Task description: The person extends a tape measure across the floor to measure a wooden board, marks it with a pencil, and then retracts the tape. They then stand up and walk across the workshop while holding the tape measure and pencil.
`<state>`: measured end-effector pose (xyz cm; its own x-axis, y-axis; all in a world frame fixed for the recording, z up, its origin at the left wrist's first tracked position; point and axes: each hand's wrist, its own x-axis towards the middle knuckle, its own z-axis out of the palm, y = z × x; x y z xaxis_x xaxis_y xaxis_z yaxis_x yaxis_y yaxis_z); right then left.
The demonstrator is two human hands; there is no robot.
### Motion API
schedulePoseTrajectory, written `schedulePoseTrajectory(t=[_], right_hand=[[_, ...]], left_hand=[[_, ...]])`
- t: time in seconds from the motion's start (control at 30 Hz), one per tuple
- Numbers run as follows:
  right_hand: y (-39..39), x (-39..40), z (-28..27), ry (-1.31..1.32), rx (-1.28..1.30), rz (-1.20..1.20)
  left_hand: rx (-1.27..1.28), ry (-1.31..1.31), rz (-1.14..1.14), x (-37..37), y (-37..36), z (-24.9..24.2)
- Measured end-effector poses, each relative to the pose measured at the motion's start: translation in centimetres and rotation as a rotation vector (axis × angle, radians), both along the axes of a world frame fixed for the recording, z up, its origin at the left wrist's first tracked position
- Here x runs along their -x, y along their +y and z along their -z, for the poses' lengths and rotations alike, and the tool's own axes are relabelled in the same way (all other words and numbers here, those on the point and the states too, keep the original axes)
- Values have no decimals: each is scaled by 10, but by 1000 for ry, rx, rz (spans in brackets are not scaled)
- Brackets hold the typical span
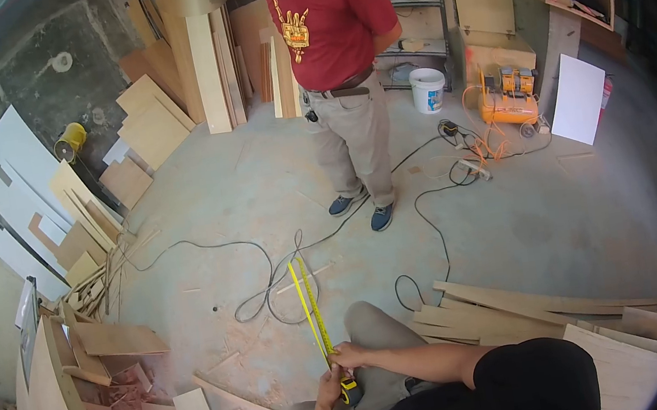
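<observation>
A yellow-and-black tape measure (351, 391) is in front of my lap, with my left hand (329, 388) closed around the side of its case. Just above the case, my right hand (350, 356) is closed on the tape's yellow blade (314, 310). The blade runs out over the floor away from me as two narrow strips side by side, which look like one length doubled back. Fingers hide where the blade leaves the case.
A person in a red shirt (330, 30) stands ahead. Black cables (262, 297) loop across the floor near the blade. Wooden strips (516, 309) lie at right. A wooden bin (56, 407) with scraps stands at left. Further back are an orange compressor (508, 107) and a white bucket (428, 92).
</observation>
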<state>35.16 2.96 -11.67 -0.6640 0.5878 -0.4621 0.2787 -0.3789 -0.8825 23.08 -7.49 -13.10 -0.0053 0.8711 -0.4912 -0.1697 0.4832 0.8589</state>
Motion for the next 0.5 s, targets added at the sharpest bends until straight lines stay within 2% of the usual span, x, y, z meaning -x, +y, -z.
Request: schedulePoseTrajectory(t=[0.17, 0.5], right_hand=[[-2, 1, -11, -28, 18, -21], [-1, 3, 3, 7, 24, -84]], left_hand=[[12, -4, 10, 6, -5, 26], [55, -84, -54, 7, -3, 22]])
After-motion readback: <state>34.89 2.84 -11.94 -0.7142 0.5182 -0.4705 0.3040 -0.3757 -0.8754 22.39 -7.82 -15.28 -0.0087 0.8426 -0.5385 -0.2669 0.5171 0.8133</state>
